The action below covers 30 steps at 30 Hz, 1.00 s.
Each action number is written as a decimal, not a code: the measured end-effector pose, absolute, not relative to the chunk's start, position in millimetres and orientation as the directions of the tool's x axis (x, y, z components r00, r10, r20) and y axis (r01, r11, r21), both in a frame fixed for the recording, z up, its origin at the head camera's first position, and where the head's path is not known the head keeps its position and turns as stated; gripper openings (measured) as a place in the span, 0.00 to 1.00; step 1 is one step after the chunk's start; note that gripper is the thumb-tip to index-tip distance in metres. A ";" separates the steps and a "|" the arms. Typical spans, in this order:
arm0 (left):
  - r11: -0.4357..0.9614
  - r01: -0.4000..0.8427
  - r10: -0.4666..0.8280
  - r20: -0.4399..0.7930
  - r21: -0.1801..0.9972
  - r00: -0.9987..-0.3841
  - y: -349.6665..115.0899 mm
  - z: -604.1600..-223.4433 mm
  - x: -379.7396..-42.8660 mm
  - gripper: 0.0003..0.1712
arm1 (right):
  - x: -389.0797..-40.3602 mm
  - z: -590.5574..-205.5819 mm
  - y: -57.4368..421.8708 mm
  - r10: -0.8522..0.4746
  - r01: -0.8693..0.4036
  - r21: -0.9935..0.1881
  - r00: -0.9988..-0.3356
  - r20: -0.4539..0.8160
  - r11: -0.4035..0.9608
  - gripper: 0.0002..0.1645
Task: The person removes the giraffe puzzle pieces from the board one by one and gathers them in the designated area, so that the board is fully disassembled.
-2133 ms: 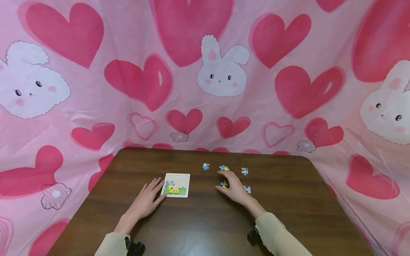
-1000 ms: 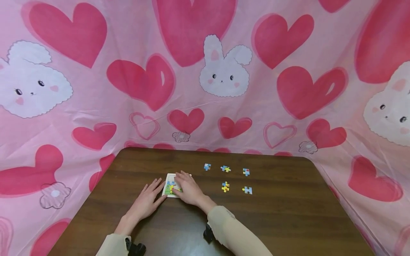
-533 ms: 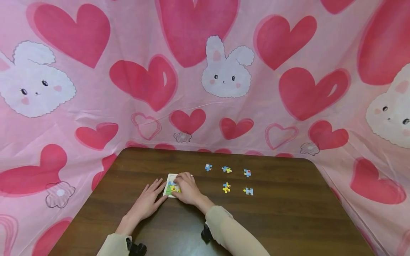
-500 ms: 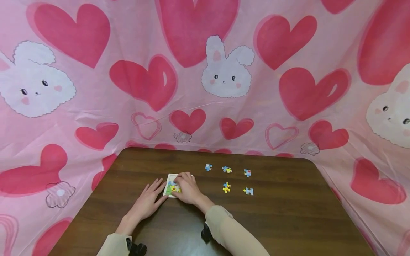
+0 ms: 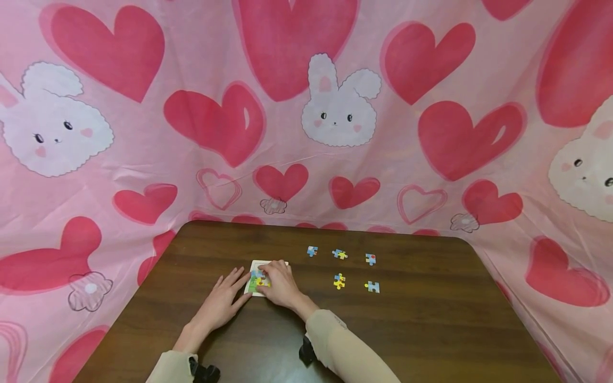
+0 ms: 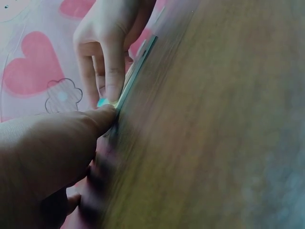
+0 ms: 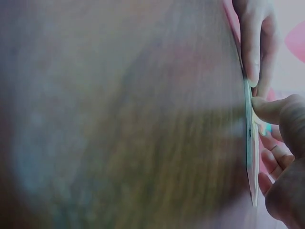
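A small white puzzle tray point(image 5: 255, 263) lies on the table, with blue, green and yellow jigsaw pieces in its lower part. My left hand point(image 5: 219, 302) rests along its left side, fingers extended, with the thumb at the near left corner. Over the tray is my right hand point(image 5: 282, 284), whose thumb and fingertips pinch a yellow and blue puzzle piece point(image 5: 261, 280) down at the tray's surface. That hand covers the tray's right part. In the left wrist view its fingers point(image 6: 113, 71) point down at the tray's edge; the right wrist view shows the tray point(image 7: 249, 143) edge-on.
Several loose puzzle pieces lie to the right: a blue one point(image 5: 312, 251), a blue-yellow one point(image 5: 340, 254), one with a red spot point(image 5: 371, 259), a yellow one point(image 5: 339, 281) and a light blue one point(image 5: 372, 287). A pink curtain point(image 5: 282, 133) hangs behind the brown table point(image 5: 431, 308).
My right hand has moved left from the loose pieces to the tray, then stayed there with small finger shifts. The left hand has kept its place at the tray's side.
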State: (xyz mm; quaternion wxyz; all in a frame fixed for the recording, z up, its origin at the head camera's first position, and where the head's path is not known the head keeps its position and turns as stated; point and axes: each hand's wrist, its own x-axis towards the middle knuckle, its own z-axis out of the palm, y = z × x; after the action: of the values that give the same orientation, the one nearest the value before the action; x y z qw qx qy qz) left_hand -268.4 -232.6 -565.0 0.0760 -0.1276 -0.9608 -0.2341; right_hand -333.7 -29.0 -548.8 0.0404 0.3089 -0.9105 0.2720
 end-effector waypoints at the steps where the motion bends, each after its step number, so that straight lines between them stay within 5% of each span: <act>1: 0.856 0.292 0.214 0.221 0.427 -0.951 -232.8 -565.9 -268.1 0.37 | -333.4 -548.9 -29.2 -0.542 -0.588 -0.470 -0.804 0.245 0.658 0.30; 20: 0.884 0.242 0.205 0.134 0.401 -0.970 -230.8 -558.7 -265.0 0.34 | -332.1 -546.9 -33.6 -0.603 -0.652 -0.392 -0.755 0.257 0.649 0.26; 30: 0.881 0.250 0.206 0.150 0.402 -0.967 -230.5 -560.2 -266.6 0.34 | -338.5 -549.8 -35.5 -0.504 -0.564 -0.563 -0.817 0.278 0.604 0.17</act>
State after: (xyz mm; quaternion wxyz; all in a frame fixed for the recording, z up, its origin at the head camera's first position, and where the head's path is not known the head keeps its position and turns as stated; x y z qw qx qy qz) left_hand -266.6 -230.5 -560.2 0.0516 -0.1179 -0.9683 -0.2141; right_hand -338.5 -35.5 -549.8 0.0456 0.2987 -0.8944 0.3297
